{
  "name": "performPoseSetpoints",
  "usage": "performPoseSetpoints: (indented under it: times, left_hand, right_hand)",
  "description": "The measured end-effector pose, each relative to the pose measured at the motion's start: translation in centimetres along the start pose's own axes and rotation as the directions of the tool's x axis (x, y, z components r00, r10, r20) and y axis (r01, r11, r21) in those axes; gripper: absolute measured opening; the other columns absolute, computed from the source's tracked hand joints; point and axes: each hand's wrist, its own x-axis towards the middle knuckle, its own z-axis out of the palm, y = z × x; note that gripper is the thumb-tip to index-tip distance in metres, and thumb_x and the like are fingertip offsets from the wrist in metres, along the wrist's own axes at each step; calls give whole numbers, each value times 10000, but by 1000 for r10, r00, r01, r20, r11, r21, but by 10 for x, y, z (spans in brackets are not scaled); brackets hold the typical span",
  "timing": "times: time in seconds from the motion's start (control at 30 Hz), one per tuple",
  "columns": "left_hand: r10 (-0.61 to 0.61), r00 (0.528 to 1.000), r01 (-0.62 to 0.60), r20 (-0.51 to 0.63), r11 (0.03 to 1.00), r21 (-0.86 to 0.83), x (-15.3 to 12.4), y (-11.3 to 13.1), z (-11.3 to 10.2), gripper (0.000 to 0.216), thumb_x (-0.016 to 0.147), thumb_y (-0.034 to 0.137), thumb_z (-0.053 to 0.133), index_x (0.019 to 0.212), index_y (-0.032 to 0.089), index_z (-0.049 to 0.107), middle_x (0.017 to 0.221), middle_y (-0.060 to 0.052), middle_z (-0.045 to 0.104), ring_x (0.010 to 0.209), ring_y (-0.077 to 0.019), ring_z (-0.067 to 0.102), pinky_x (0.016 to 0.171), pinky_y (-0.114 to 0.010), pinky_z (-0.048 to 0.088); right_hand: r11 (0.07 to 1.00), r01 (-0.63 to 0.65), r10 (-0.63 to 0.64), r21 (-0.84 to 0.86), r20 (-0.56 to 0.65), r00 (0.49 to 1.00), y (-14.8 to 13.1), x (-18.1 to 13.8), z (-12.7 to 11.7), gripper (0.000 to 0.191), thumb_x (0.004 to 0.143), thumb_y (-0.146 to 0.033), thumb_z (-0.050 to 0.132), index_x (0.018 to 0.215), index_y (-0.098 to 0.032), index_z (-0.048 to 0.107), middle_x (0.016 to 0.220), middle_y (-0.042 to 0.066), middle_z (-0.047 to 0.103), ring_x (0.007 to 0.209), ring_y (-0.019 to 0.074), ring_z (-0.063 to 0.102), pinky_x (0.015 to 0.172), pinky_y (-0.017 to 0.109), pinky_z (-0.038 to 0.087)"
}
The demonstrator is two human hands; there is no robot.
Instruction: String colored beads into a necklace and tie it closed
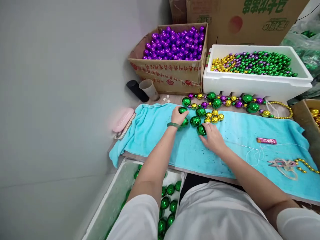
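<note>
My left hand [177, 116], with a green bangle at the wrist, curls round a shiny green bead [183, 110] at the towel's far side. A second green bead [184, 122] sits under that hand, partly hidden. My right hand [213, 137] has thumb and fingers closed about another large green bead [200, 130]. Between the hands lie two more green beads, one nearer [195, 121] and one farther [200, 112]. A cluster of small gold beads [215, 113] rests just beyond my right fingers. All lie on the turquoise towel [150, 133].
Behind are a strung bead garland [228, 102], a carton of purple beads [172, 43] and a white foam box [257, 81]. A needle with thread [246, 146], scissors [282, 163] and a pink packet [266, 141] lie right. A foam bin [100, 213] of green beads stands lower left.
</note>
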Motion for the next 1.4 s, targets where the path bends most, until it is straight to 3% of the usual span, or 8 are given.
performPoseSetpoints:
  times: [0.2,0.37,0.53,0.73,0.9,1.03,1.17,1.4]
  left_hand:
    - [-14,990,1,141,996,94,2,12,17,510,727,400,671,1164,162,558,1212,-116,608,1134,-260,541,1003,-380,386]
    - [-53,985,44,162,997,55,10,11,15,553,768,567,589,1154,171,591,1186,-107,630,1111,-247,558,977,-359,400]
    - [-31,989,29,143,999,17,13,9,1,493,805,590,514,1046,179,640,1088,-76,668,1034,-220,589,936,-323,420]
    - [105,992,-109,64,993,55,34,13,-30,364,811,499,518,662,190,640,671,-45,653,746,-207,627,709,-286,462]
    - [250,964,-241,-88,965,100,102,66,-89,332,819,467,494,773,182,657,702,-29,661,721,-176,610,703,-266,459]
    - [327,939,-306,-104,935,180,174,121,-113,294,820,408,508,847,168,676,799,-48,688,801,-183,617,809,-291,469]
    - [313,950,-303,13,906,296,243,150,-91,187,678,273,688,833,168,695,934,-84,694,970,-236,606,947,-325,428]
    - [176,955,-267,237,857,441,343,164,-44,724,337,172,856,1036,194,671,1207,-144,588,1252,-376,452,1059,-436,334]
  right_hand:
    - [1000,11,-11,-3,-30,1000,9,5,5,468,882,-331,529,1286,-101,469,1321,188,471,1226,321,428,1038,469,375]
    - [997,-32,44,76,-160,986,27,-5,-6,501,907,-451,484,1271,-107,482,1297,184,487,1225,296,437,1047,444,372]
    - [984,-141,168,110,-292,942,77,-18,-26,446,907,-444,467,1215,-126,517,1200,173,551,1174,282,477,1021,444,389]
    - [945,-325,314,30,-353,881,148,-3,-32,383,883,-442,449,1054,-139,609,1034,143,620,1002,282,555,911,438,448]
    - [948,-313,293,-59,-225,929,176,3,-21,323,883,-389,441,962,-141,633,960,125,654,953,272,584,882,420,456]
    - [968,-187,131,-165,-302,944,187,-1,-7,284,895,-361,447,941,-142,622,931,122,645,900,269,577,848,429,454]
    - [966,-152,73,-209,-344,936,189,-5,-2,249,897,-347,461,960,-152,603,936,123,638,884,271,576,825,437,462]
    - [972,-141,64,-187,-368,928,196,-11,2,239,874,-389,495,982,-204,601,958,104,656,884,280,607,795,445,486]
